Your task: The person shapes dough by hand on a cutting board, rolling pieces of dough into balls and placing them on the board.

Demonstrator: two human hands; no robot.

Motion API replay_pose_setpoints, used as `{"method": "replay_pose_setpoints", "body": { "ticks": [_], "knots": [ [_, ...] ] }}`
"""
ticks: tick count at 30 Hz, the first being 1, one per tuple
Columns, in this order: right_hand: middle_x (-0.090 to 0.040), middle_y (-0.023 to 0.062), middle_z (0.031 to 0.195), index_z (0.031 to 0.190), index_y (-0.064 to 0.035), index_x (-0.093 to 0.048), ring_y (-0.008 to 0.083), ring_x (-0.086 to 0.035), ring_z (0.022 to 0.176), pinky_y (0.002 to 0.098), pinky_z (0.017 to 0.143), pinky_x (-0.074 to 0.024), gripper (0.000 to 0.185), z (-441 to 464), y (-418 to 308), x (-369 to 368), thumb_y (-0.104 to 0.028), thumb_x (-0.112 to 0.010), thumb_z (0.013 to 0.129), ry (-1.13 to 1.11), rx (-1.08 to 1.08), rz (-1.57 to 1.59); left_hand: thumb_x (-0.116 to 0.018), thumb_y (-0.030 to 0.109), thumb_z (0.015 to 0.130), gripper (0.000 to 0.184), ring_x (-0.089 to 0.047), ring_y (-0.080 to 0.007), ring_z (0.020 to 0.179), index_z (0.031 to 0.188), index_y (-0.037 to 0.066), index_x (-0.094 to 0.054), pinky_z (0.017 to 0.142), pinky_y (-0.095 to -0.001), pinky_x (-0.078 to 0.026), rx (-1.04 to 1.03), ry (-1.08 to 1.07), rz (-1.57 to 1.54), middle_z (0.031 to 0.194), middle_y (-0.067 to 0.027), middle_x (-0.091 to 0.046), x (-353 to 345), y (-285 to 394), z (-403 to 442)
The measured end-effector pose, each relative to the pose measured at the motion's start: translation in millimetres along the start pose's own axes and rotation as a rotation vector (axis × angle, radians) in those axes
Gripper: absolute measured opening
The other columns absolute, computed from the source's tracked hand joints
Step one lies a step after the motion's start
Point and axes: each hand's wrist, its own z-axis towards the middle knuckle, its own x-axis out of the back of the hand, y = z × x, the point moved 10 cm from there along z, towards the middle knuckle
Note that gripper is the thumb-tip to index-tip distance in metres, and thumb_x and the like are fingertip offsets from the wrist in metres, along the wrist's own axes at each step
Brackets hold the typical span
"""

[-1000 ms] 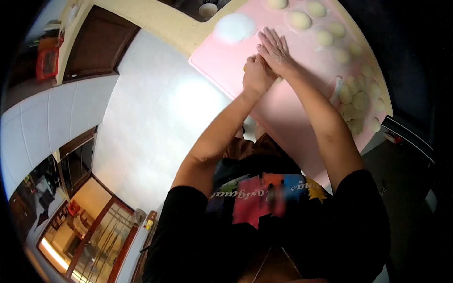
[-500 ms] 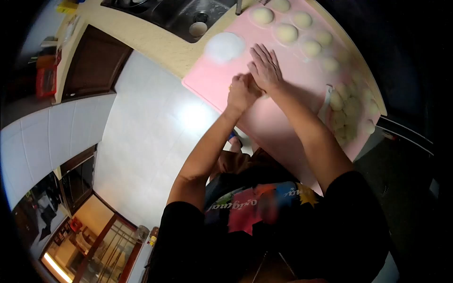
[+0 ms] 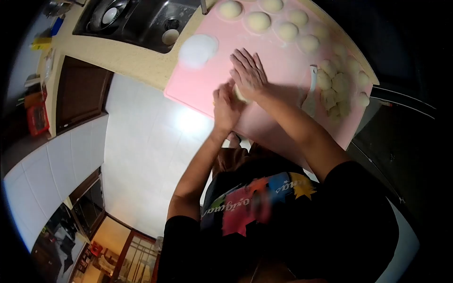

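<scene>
Dough (image 3: 239,94) is held low between two bare hands, on the pink mat (image 3: 278,61), near the mat's edge. Only a small pale bit of it can be seen; the rest is hidden under a palm. It is kept well apart from the other pieces, so it can be pressed and none of them will be bumped.

The dough is covered from above by the right hand (image 3: 252,80). Its fingers are held out long and almost straight, with small gaps between them. The side of the dough is met by the left hand (image 3: 226,107), whose fingers are bent in and held close together. Whether the dough is pinched by them cannot be told.

Past the right fingertips, smooth round dough balls (image 3: 258,21) are set out toward the far edge. Small spaces are left between some of them. White powder (image 3: 198,49) is heaped on the mat's left side.

On the right, a pile of dough lumps (image 3: 337,89) is bunched up, with some lumps touching. A long tool with a white end (image 3: 313,78) is laid just beside it. The way from the hands to the pile is partly blocked by this tool. Farther off, a round thing (image 3: 170,37) can be seen in the dark sink (image 3: 150,26).
</scene>
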Motion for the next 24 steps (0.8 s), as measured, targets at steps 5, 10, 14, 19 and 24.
{"method": "replay_pose_setpoints", "body": {
  "ticks": [5, 10, 14, 19, 24],
  "knots": [
    [-0.045, 0.0144, 0.152, 0.139, -0.0080, -0.054, 0.0297, -0.035, 0.146, 0.0505, 0.120, -0.0245, 0.051, 48, 12, -24, -0.040, -0.050, 0.099, 0.045, 0.053, -0.058, -0.084, 0.023, 0.071, 0.065, -0.053, -0.0384, 0.114, 0.129, 0.008, -0.059, 0.097, -0.0480, -0.046, -0.082, -0.049, 0.372, 0.116, -0.0160, -0.063, -6, 0, 66],
    [-0.044, 0.0187, 0.152, 0.144, -0.0064, -0.050, 0.0373, -0.036, 0.144, 0.0422, 0.118, -0.0310, 0.049, 2, 25, -14, -0.029, -0.051, 0.101, -0.020, -0.566, 1.340, -0.081, 0.017, 0.072, 0.058, -0.051, -0.0344, 0.122, 0.127, 0.011, -0.063, 0.104, -0.0450, -0.046, -0.059, 0.047, 0.240, 0.125, -0.0137, -0.062, -2, -18, 52],
    [-0.037, 0.0176, 0.158, 0.150, -0.0003, -0.041, 0.0358, -0.031, 0.149, 0.0438, 0.121, -0.0260, 0.053, -89, 4, 44, -0.015, -0.052, 0.100, 0.035, -0.044, 0.539, -0.086, 0.023, 0.074, 0.067, -0.044, -0.0386, 0.129, 0.135, 0.012, -0.060, 0.110, -0.0462, -0.040, -0.059, -0.091, 0.169, 0.138, -0.0212, -0.043, -3, -32, 55],
    [-0.040, 0.0208, 0.155, 0.148, 0.0019, -0.042, 0.0383, -0.033, 0.147, 0.0462, 0.120, -0.0268, 0.052, -196, 34, 67, -0.014, -0.052, 0.099, 0.076, -0.134, 0.216, -0.089, 0.028, 0.069, 0.076, -0.040, -0.0409, 0.132, 0.136, 0.012, -0.058, 0.111, -0.0491, -0.038, 0.040, -0.102, 0.219, 0.142, -0.0222, -0.038, 2, -35, 60],
    [-0.040, 0.0223, 0.154, 0.148, 0.0026, -0.041, 0.0387, -0.035, 0.145, 0.0501, 0.120, -0.0252, 0.053, -240, 92, 72, -0.019, -0.051, 0.101, 0.092, -0.381, 0.005, -0.088, 0.033, 0.072, 0.074, -0.040, -0.0406, 0.132, 0.136, 0.012, -0.057, 0.112, -0.0491, -0.038, 0.043, -0.096, 0.282, 0.143, -0.0214, -0.037, 5, -37, 62]
  ]
}}
